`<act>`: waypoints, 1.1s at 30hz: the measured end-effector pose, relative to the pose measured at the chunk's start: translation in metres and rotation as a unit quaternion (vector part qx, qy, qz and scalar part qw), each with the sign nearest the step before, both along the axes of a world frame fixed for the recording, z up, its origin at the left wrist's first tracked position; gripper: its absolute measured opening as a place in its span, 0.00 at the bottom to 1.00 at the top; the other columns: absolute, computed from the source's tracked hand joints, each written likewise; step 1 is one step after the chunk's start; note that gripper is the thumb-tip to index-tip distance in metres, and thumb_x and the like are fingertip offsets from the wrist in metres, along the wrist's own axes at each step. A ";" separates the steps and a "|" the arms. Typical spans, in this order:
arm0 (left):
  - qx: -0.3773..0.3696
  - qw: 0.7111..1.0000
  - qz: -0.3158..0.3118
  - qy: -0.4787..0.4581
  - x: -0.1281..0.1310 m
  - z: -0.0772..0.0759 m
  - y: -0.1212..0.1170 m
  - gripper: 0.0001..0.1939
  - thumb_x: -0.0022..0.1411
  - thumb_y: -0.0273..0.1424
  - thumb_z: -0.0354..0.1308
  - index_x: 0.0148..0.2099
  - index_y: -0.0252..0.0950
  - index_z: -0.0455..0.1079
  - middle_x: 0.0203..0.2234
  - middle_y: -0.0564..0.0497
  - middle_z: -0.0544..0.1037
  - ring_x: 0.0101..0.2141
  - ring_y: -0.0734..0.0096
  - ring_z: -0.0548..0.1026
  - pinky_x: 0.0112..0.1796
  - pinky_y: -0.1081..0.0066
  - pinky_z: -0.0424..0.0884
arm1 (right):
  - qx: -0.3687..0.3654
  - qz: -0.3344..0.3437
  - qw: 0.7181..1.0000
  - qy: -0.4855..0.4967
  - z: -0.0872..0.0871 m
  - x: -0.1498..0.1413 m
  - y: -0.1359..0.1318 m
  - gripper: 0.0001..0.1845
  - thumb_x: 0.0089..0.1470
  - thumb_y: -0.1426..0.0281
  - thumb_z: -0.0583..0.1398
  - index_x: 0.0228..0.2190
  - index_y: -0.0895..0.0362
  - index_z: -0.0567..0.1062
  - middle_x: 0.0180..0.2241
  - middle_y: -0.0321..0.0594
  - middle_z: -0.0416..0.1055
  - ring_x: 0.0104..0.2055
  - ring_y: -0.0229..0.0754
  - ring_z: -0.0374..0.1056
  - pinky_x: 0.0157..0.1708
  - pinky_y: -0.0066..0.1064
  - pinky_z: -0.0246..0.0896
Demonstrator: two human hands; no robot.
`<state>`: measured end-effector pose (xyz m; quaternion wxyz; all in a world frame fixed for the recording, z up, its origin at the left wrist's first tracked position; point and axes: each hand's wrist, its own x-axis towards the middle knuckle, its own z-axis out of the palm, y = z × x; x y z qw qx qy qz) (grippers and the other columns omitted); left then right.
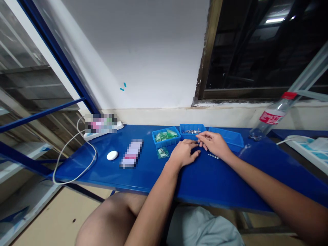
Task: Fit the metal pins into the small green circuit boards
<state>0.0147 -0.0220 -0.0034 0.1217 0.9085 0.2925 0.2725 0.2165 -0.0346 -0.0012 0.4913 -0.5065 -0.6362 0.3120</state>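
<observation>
Blue tray [185, 136] of thin metal pieces [191, 131], just beyond the hands; left hand [182, 152] and right hand [213, 143] together at the fingertips, grip unclear; loose metal pins [213, 156] beside the right wrist; fine handling seemingly under way, calling for a light pinch.

Hands [196, 147] close together, perhaps touching, before blue bins [192, 131].

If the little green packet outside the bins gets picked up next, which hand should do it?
Probably the left hand: it is close to the packet, while the right hand is farther off, beyond the left one.
</observation>
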 end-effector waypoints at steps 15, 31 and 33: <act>0.002 0.999 0.032 0.029 -0.004 -0.005 0.007 0.17 0.66 0.20 0.54 0.48 0.37 0.81 0.45 0.45 0.84 0.46 0.59 0.80 0.52 0.62 0.75 | 0.066 -0.040 0.979 -0.187 0.005 -0.007 -0.008 0.24 0.65 0.46 0.58 0.29 0.52 0.76 0.20 0.36 0.76 0.19 0.43 0.73 0.26 0.34 0.66; -0.081 0.957 0.073 -0.270 0.000 0.005 0.005 0.11 0.68 0.23 0.59 0.48 0.37 0.80 0.43 0.45 0.83 0.44 0.64 0.81 0.44 0.67 0.80 | 0.185 0.025 0.955 -0.230 -0.004 -0.005 -0.014 0.07 0.65 0.64 0.60 0.41 0.52 0.76 0.39 0.43 0.79 0.32 0.44 0.73 0.35 0.36 0.71; -0.107 0.949 0.068 -0.290 0.000 0.008 0.004 0.11 0.68 0.23 0.60 0.47 0.38 0.80 0.43 0.46 0.83 0.43 0.65 0.82 0.42 0.69 0.80 | 0.178 0.027 0.960 -0.214 -0.005 -0.007 -0.014 0.05 0.64 0.65 0.60 0.39 0.52 0.75 0.38 0.42 0.78 0.33 0.44 0.73 0.34 0.36 0.71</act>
